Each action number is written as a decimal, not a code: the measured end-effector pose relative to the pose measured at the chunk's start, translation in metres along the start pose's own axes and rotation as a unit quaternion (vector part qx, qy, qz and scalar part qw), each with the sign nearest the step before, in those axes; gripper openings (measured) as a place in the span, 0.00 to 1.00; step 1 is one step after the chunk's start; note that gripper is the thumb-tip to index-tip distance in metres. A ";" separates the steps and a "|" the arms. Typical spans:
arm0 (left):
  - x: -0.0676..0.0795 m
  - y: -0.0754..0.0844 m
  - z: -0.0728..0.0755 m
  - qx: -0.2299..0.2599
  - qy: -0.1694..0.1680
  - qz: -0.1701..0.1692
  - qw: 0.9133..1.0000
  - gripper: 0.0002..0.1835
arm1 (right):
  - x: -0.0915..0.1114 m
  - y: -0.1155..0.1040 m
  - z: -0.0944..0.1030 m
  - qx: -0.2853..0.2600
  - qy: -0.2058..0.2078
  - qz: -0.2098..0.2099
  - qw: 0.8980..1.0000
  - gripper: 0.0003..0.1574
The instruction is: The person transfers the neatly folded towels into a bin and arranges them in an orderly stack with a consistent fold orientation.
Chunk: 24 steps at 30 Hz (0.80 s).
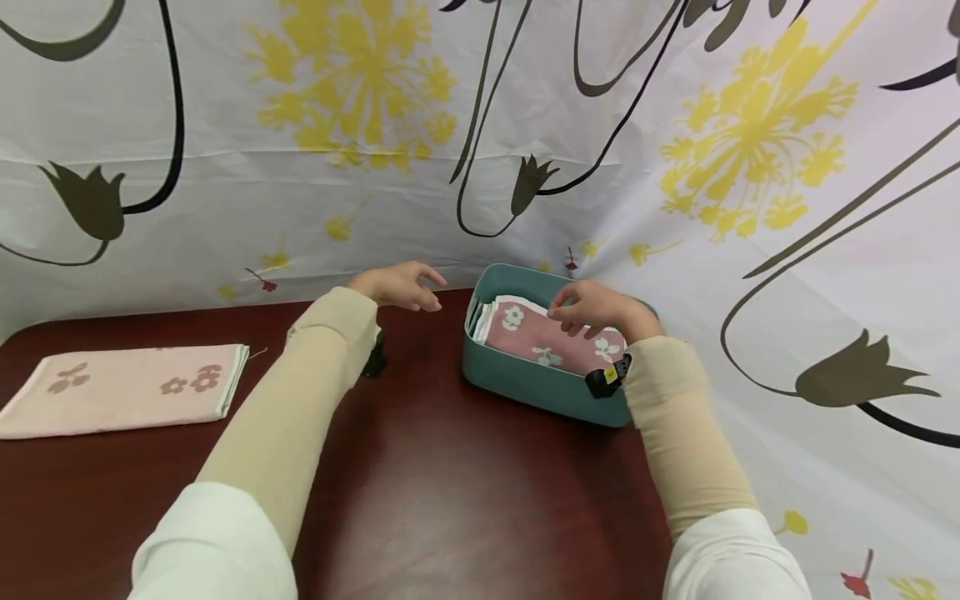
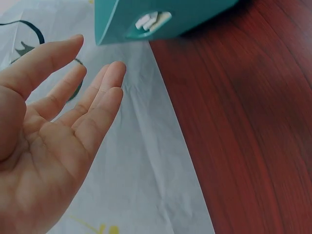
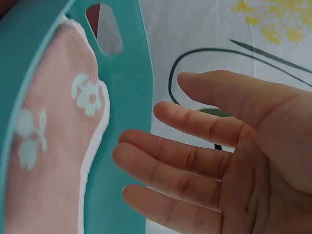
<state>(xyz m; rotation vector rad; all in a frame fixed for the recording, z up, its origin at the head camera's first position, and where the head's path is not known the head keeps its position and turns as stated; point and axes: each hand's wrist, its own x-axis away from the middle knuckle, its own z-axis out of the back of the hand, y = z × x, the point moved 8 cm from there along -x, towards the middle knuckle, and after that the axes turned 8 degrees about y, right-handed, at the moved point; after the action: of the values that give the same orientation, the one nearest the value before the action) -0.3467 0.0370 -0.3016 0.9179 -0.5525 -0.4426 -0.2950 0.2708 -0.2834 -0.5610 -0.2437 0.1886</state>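
A teal bin stands at the back right of the table. Inside it lies a folded dusty-pink towel with white flowers and a white edge. My right hand hovers over the bin with relaxed fingers, holding nothing; the right wrist view shows the hand apart from the towel. My left hand is in the air left of the bin, fingers loosely extended and palm bare. In the left wrist view the bin's handle end shows beyond that hand.
A folded pale-pink towel with darker flowers lies at the left of the dark red wooden table. A white flower-printed cloth hangs behind the table and along its right side.
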 end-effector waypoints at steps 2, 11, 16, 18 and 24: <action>0.005 -0.006 0.005 -0.002 0.007 0.005 1.000 0.28 | -0.004 -0.002 -0.006 -0.004 -0.008 0.002 1.000 0.19; 0.034 -0.028 0.025 0.004 0.016 0.009 1.000 0.28 | -0.018 -0.014 -0.025 0.005 -0.030 0.005 1.000 0.22; 0.050 -0.040 0.038 0.012 0.024 0.015 1.000 0.29 | -0.024 -0.032 -0.030 0.009 -0.029 0.024 0.999 0.20; 0.056 -0.045 0.043 0.015 0.026 0.018 0.999 0.29 | -0.026 -0.039 -0.034 0.015 -0.030 0.033 0.999 0.20; 0.070 -0.059 0.054 0.021 0.034 0.031 0.999 0.28 | -0.030 -0.061 -0.045 0.034 -0.030 0.054 0.998 0.19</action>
<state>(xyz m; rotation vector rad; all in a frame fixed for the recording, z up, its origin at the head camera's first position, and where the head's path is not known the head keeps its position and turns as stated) -0.3327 -0.0679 -0.3064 0.9509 -0.5283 -0.3444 -0.3047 0.1900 -0.2920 -0.5027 -0.2643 0.3177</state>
